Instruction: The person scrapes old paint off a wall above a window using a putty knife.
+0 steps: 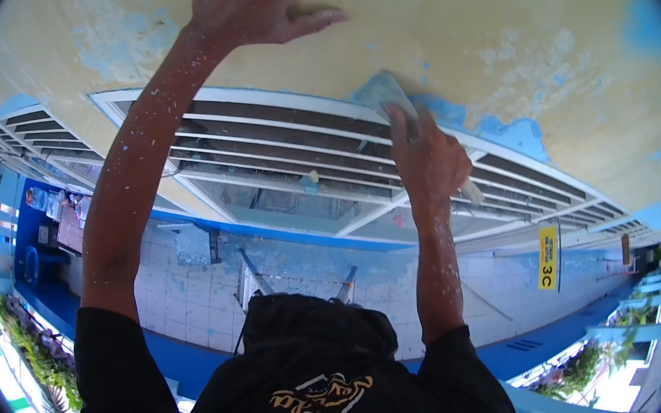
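Note:
My right hand [431, 158] is closed around the handle of a wide-bladed scraper [389, 94]. The blade lies against the wall just above a white window frame, where pale yellow paint [424, 24] meets exposed blue patches [514, 132]. The handle's end sticks out below my palm. Higher up and to the left, my left hand [251, 7] rests on the yellow wall with its thumb spread; the fingertips are cut off by the top of the view. White flecks dot both forearms.
Slatted louvre windows [274, 143] run along the wall beneath my hands. Far below is a tiled floor [186, 300] littered with bits, with the legs of a stand [249, 277] near me. A yellow "3C" sign [547, 258] hangs at right. Plants [28, 347] line the outer side.

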Available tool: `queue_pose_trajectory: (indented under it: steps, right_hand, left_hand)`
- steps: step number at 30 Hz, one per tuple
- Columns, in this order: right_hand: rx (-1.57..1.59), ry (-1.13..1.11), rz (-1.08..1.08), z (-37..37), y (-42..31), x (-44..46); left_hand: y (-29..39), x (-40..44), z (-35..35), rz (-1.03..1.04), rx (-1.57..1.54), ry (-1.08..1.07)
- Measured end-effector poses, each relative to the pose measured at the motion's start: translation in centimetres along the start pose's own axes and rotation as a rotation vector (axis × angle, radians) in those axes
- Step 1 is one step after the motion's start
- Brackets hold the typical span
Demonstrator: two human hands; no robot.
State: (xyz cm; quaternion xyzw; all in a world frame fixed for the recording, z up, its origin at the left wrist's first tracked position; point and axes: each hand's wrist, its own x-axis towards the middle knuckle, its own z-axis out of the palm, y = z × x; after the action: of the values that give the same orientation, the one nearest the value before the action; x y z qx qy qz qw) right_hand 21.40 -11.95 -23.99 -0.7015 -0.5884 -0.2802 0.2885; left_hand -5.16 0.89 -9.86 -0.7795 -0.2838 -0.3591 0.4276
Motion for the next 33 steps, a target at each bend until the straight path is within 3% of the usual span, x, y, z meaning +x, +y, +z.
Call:
queue_pose_trajectory:
  steps: [4,6,9,13,16,19,22,23,29,33]
  right_hand:
    - [-0.083,-0.021,0.039,-1.1,1.3,0.2]
    - [-0.009,-0.239,0.204,-1.8,2.2,0.9]
    - [-0.045,-0.142,0.148,-1.1,-1.5,0.4]
    - [-0.098,-0.030,0.081,-1.2,-0.5,0.1]
    - [-0.001,-0.159,0.162,-1.6,1.4,0.4]
    - [0.033,-0.026,0.101,-0.8,-2.3,0.5]
    - [0.020,-0.125,0.162,-1.5,-2.0,0.6]
    - [-0.024,-0.032,0.158,-2.1,-1.0,0.5]
    - [0.025,-0.099,0.191,-2.4,-2.6,1.1]
    - [-0.100,-0.103,0.188,-3.1,-0.6,1.2]
  left_hand:
    - [-0.1,-0.1,0.3,0.012,-0.038,0.014]
    - [0.0,-0.1,0.1,-0.009,-0.064,0.001]
    - [-0.1,-0.2,0.9,0.014,-0.034,0.114]
    - [0.2,-0.3,0.1,-0.006,-0.062,0.021]
    - [-0.2,-0.3,0.2,-0.024,-0.043,0.023]
    - [0.3,-0.2,0.1,-0.019,-0.053,0.036]
    - [0.1,-0.4,0.1,-0.014,-0.081,0.029]
    - [0.4,-0.5,0.2,-0.016,-0.081,0.016]
    - [0.2,-0.5,0.1,-0.021,-0.055,0.058]
    - [0.3,-0.5,0.3,-0.022,-0.070,0.041]
